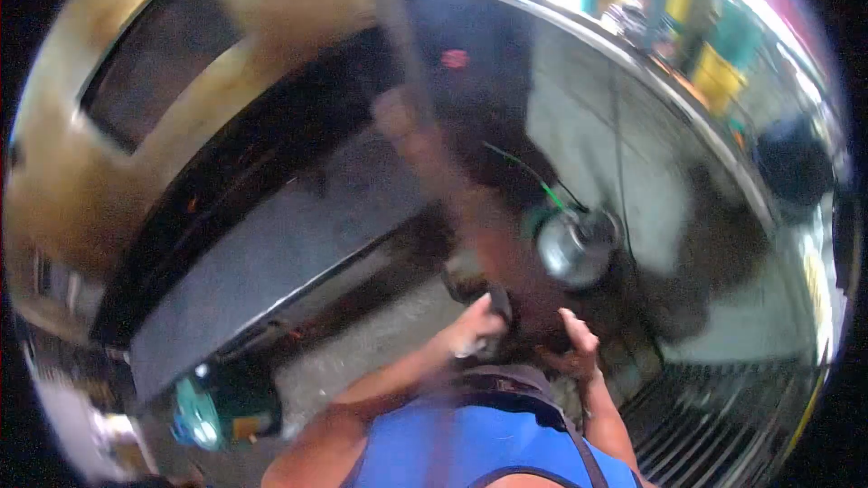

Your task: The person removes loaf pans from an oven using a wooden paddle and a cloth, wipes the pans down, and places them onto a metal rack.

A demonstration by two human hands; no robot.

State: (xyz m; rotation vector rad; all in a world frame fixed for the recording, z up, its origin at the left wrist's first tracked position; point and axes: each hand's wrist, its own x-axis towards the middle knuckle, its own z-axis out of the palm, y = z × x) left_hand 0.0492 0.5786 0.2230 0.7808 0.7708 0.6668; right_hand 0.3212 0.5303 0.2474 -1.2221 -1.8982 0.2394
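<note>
My left hand is closed around a dark thing in front of my waist. Blur hides what kind of thing it is. My right hand is to the right of it, fingers stretched out and apart, holding nothing I can see. A long brownish, pole-like shape runs from the upper middle down between my hands, badly smeared; I cannot tell whether either hand touches it. Just beyond my right hand sits a shiny rounded metal canister with a green and black cord at its top.
On the left, a dark grey ledge runs below a tan curved structure with a dark opening. A green object is at lower left. Slatted grating lies at lower right, with a dark round container farther back.
</note>
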